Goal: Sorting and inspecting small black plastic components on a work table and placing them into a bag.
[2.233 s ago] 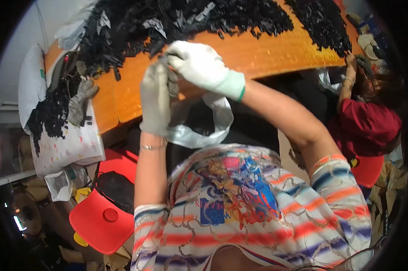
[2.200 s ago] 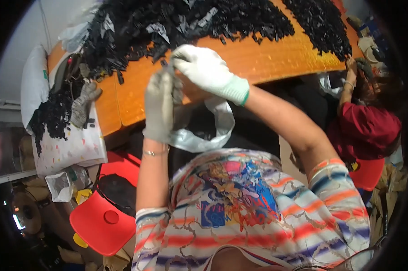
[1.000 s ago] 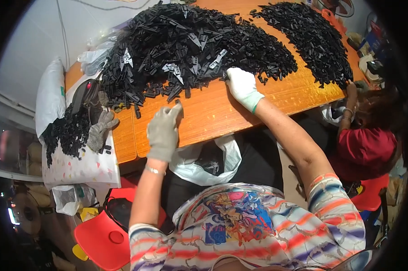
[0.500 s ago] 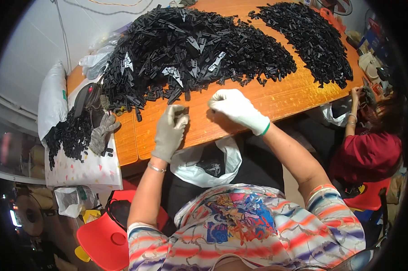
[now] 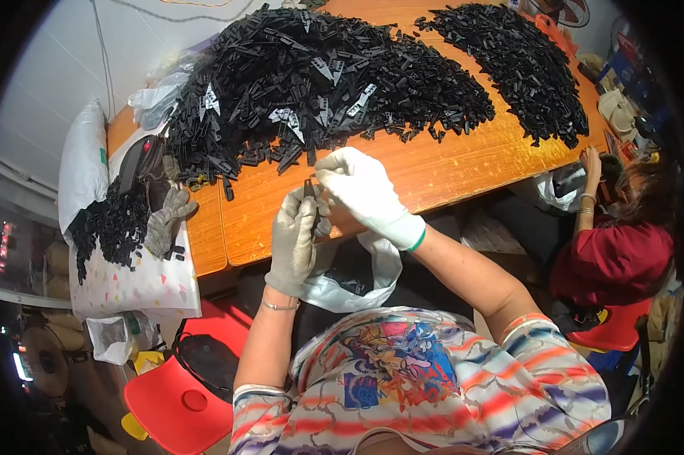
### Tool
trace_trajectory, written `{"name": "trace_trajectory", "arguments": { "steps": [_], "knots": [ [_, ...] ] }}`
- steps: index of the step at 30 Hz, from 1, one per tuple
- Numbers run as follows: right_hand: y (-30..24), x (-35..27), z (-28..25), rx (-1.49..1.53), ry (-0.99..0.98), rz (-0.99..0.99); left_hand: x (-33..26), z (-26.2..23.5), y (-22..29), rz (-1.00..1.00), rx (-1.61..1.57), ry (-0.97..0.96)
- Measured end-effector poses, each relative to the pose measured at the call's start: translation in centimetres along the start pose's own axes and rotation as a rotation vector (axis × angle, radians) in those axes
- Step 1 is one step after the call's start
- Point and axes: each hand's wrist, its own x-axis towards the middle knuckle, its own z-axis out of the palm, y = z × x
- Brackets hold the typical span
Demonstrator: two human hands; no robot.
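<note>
Both hands lifted off the orange table [image 5: 463, 163] since 0.5 s ago: left hand [image 5: 292, 239] and right hand [image 5: 357, 189] pinch 1 black plastic piece [image 5: 309, 187] above near edge; likely assembling, big pile [image 5: 311, 83] remains.

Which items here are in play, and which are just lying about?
In play: left hand, right hand, small black plastic part pinched between them, big pile of black parts, white plastic bag.
Lying about: spare grey glove, red stool, white sack.
</note>
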Motion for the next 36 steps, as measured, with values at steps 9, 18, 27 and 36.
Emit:
{"name": "trace_trajectory", "arguments": {
  "steps": [9, 18, 27, 36],
  "knots": [
    [0.2, -0.3, 0.2, -0.043, -0.080, 0.051, -0.3, 0.0, 0.3, -0.013, 0.115, 0.050],
    [1.5, 0.0, 0.4, -0.778, -0.248, -0.255, -0.4, 0.0, -1.3, 0.127, 0.355, 0.144],
    [4.4, 0.2, 0.4, -0.865, -0.130, -0.472, 1.7, 1.7, -2.6, 0.102, 0.384, 0.363],
    [3.6, 1.1, -1.6, -0.663, -0.024, -0.196, 2.9, 1.5, -1.4, -0.077, 0.286, 0.070]
  ]
}}
